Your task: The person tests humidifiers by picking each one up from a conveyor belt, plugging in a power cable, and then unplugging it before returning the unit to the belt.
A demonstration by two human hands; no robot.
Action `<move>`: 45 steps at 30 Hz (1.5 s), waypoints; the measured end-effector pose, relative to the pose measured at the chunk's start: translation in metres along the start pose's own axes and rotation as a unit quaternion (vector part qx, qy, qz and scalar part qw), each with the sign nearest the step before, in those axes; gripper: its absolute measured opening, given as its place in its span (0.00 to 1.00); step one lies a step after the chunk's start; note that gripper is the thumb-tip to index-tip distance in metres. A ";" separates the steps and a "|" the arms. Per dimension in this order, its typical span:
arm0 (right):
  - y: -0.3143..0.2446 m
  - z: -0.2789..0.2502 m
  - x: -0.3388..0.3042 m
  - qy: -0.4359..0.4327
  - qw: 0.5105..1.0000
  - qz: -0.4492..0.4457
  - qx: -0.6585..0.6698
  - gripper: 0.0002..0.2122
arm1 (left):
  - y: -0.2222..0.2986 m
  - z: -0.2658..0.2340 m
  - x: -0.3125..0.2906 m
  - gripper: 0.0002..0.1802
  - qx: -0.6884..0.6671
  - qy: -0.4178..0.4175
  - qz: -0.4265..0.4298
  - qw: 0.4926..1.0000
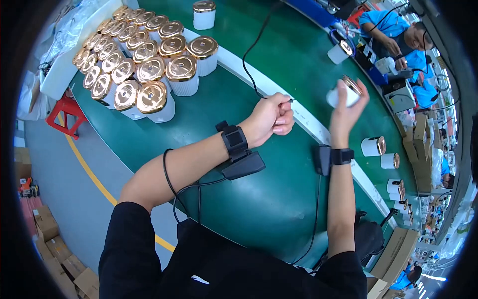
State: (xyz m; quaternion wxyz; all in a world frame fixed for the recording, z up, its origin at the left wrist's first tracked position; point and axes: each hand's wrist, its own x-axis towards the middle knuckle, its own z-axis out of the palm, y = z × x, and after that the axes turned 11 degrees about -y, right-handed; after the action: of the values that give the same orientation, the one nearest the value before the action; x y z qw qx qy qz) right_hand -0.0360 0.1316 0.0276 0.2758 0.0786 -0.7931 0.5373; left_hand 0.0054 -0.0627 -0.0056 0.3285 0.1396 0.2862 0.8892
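My right hand (348,107) is raised over the green table (259,199) and grips a white jar with a gold lid (344,91), tilted on its side. My left hand (271,119) is closed in a fist around the end of a thin black cable (254,50) that runs off toward the far edge. Both wrists carry black strapped devices with cables trailing back to my body.
A dense cluster of several gold-lidded white jars (144,65) stands at the left of the table. A single jar (204,14) stands at the far side. More jars (374,146) line the moving belt on the right. People in blue shirts (393,32) work across it. Cardboard boxes (50,244) sit on the floor.
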 end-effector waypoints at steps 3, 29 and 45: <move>0.033 -0.055 0.011 0.005 0.995 -0.045 -0.087 0.19 | -0.002 0.005 0.000 0.19 -0.017 0.002 -0.008 1.000; 0.144 0.008 0.149 0.181 0.936 0.254 -0.163 0.41 | 0.009 0.010 0.003 0.20 0.032 0.010 -0.003 0.999; 0.173 0.019 0.217 -0.055 0.892 -0.024 -0.448 0.38 | 0.000 0.014 0.002 0.21 -0.003 0.021 -0.007 1.000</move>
State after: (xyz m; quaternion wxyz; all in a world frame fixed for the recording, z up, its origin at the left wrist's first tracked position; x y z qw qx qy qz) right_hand -0.2968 0.2232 -0.0045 0.2508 -0.0046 -0.9614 0.1132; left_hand 0.0106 -0.0556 0.0057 0.3289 0.1183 0.2912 0.8905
